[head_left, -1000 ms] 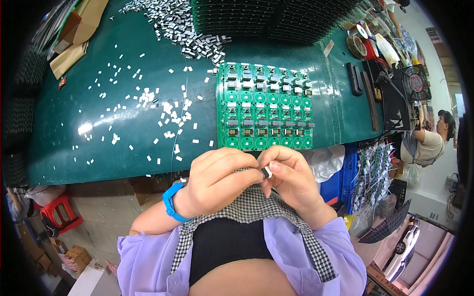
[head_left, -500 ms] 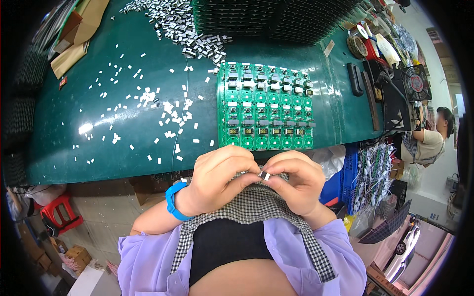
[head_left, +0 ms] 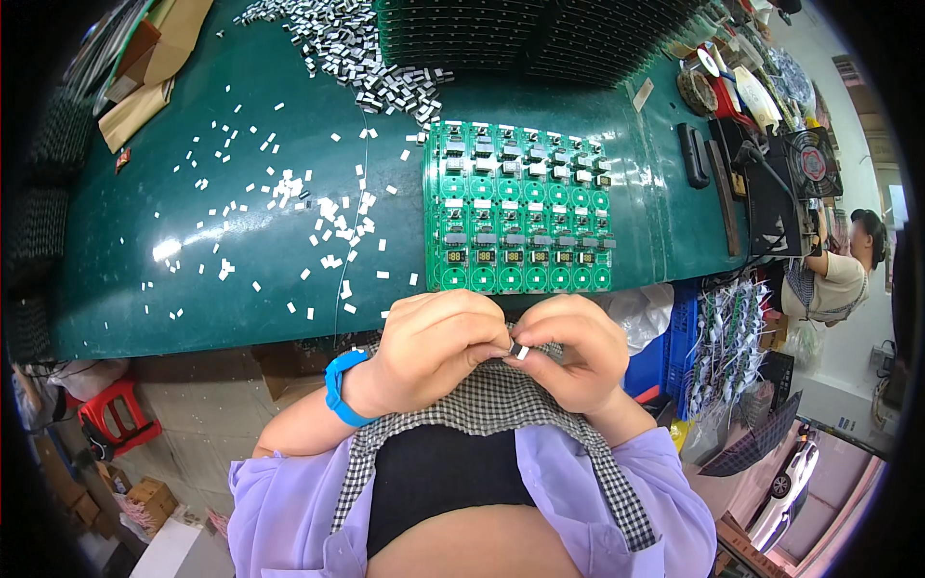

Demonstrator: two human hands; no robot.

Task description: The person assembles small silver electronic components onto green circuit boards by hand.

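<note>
Just in front of the bench edge, my two hands meet fingertip to fingertip. My right hand (head_left: 576, 353) pinches a small white-sided block (head_left: 521, 353) between thumb and forefinger. Closed in a pinch, my left hand (head_left: 441, 343) touches or nearly touches the block's left end; its fingertips hide whatever they grip. Directly beyond the hands lies a green circuit board panel (head_left: 520, 199) with rows of repeated units. Small digit displays (head_left: 513, 257) sit in its nearer row, and white-topped parts (head_left: 534, 170) stand in a farther row.
Small white pieces (head_left: 289, 188) lie scattered over the green bench (head_left: 116, 289). A heap of black-and-white blocks (head_left: 337, 43) is at the back, beside stacked dark panels (head_left: 540, 39). At right are a fan (head_left: 811, 162), a blue crate (head_left: 682, 332) and another person (head_left: 836, 275).
My left fingers have closed in over the block's dark part, leaving its white side showing at my right fingertips. Both hands have shifted slightly; the board panel stays put.
</note>
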